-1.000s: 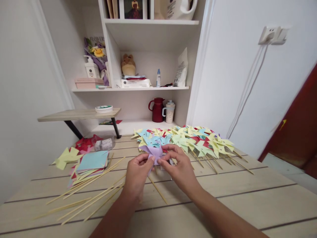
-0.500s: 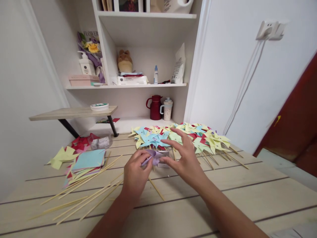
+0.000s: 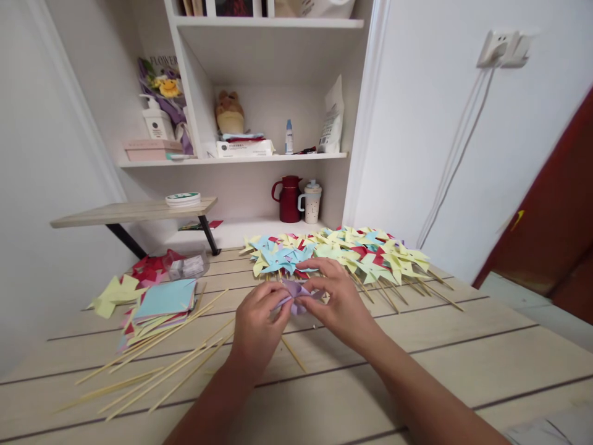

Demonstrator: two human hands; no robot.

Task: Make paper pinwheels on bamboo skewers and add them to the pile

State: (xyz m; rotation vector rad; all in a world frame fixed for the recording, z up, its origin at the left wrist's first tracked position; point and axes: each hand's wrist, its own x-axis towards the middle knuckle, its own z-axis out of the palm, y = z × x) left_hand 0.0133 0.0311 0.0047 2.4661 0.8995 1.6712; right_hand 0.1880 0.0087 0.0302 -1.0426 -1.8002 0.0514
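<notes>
Between my hands is a purple paper pinwheel (image 3: 295,289) with its points curled in toward the middle. My left hand (image 3: 260,321) pinches its left side. Thumb and fingers of my right hand (image 3: 337,303) close on its right side. Below them a thin wooden stick (image 3: 294,353) slants across the table; its upper end is hidden by my hands. Just beyond lie finished paper pinwheels (image 3: 282,254) on sticks, in blue, yellow, green and red.
At left are a stack of coloured paper squares (image 3: 167,298), loose wooden sticks (image 3: 157,377), a yellow paper cutout (image 3: 115,295) and a clear box (image 3: 188,266). A small raised stand (image 3: 134,213) stands behind them. A red jug (image 3: 290,199) and a cup (image 3: 312,203) sit at the back.
My right hand has come in from the right and its spread fingers have closed on the purple paper. The left hand keeps its pinch, nearly in place.
</notes>
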